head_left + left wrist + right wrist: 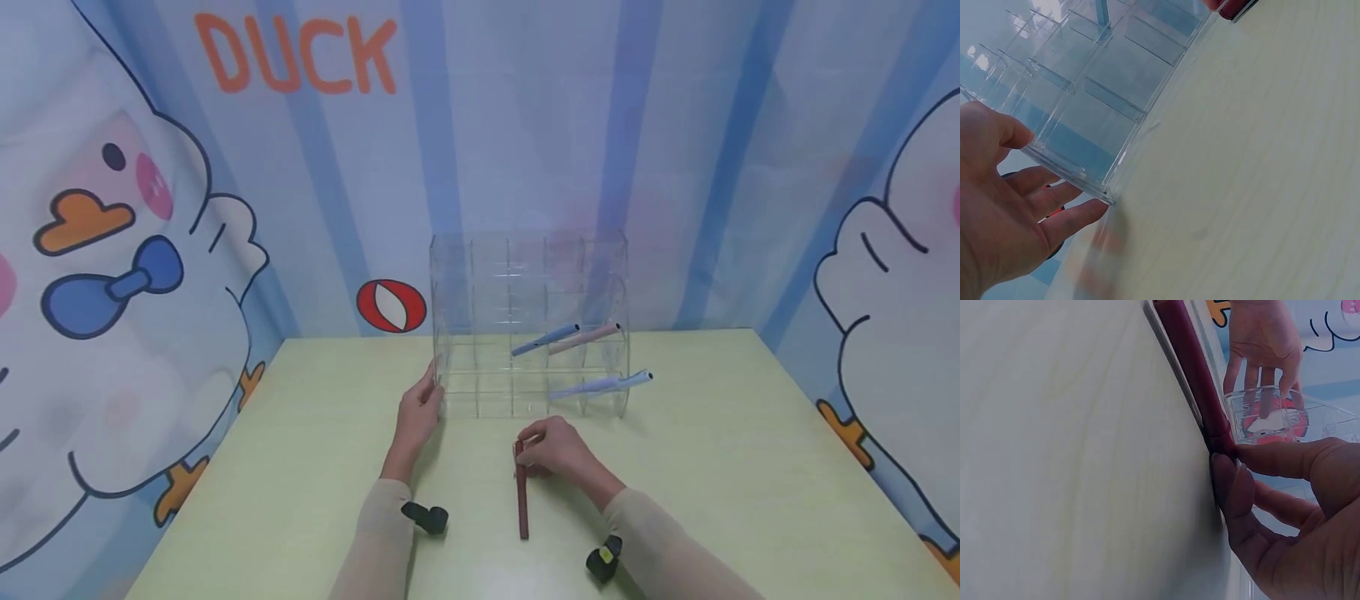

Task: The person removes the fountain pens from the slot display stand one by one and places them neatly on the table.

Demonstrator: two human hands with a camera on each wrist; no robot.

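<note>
A clear acrylic pen rack (495, 379) with rows of square compartments stands on the table. My left hand (417, 417) holds its left side near the bottom; in the left wrist view, the thumb of that hand (1007, 206) lies at the rack's edge, with the other fingers along the outer wall. In front of the rack, my right hand (558, 450) pinches a dark red pen (522, 504) near its far end. The right wrist view shows thumb and fingertips on the pen (1191, 356), which lies low, close to the tabletop.
In the rack's right-hand compartments sit a blue pen (547, 340), a pink pen (588, 337) and a light blue pen (603, 384), their ends sticking out. A cartoon duck curtain (525, 125) hangs behind the pale yellow table (720, 467).
</note>
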